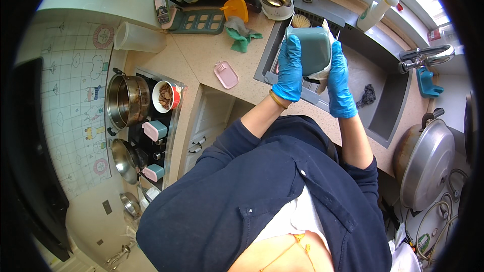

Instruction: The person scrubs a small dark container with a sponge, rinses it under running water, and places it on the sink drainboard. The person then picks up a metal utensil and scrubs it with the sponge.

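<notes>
My left hand (290, 68), in a blue rubber glove, grips the left side of a grey-green plastic container (314, 51). On the container's right side, my right hand (341, 81), gloved the same way, presses a whitish cloth (326, 71) against it. Both hands are above the left part of the sink, and the container hides part of the rack below. A pink plastic lid (226, 74) lies on the counter left of my left hand. Two small containers with pink lids, the nearer one (155, 130) and the farther one (154, 172), rest on the stove.
A dark scrubber (366, 96) lies in the sink (382, 83), below a curved faucet (431, 53). Green and grey cloths (242, 37) lie near a utensil holder (278, 10). Left are a steel pot (126, 101) and a paper bowl (166, 96) with brown pieces. A large lidded pan (429, 164) stands right.
</notes>
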`<state>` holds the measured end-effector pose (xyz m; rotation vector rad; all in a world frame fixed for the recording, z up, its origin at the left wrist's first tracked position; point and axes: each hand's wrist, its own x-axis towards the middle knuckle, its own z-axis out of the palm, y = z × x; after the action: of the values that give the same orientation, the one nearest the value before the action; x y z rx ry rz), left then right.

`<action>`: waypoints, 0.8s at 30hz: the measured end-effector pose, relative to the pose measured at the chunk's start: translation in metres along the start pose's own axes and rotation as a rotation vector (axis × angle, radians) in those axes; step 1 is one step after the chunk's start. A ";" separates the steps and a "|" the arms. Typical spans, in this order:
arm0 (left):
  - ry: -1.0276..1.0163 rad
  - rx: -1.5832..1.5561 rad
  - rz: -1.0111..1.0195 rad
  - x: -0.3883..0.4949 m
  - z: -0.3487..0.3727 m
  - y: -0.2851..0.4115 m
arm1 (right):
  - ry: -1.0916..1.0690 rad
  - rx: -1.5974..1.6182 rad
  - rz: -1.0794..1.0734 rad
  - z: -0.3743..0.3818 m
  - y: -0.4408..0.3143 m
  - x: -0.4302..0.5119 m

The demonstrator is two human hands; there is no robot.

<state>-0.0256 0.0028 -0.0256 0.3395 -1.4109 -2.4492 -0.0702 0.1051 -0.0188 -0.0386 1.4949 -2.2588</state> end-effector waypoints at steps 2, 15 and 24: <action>0.023 0.021 -0.022 -0.001 0.001 0.001 | -0.028 0.034 -0.004 -0.002 -0.002 0.003; 0.113 -0.142 -0.123 0.000 0.017 -0.006 | 0.309 0.231 -0.121 -0.004 0.056 0.002; 0.005 0.075 -0.030 0.008 -0.004 -0.018 | 0.324 0.020 -0.196 -0.073 0.039 0.018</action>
<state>-0.0341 0.0057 -0.0439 0.3855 -1.5093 -2.4217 -0.0921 0.1491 -0.0877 0.2050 1.6943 -2.5300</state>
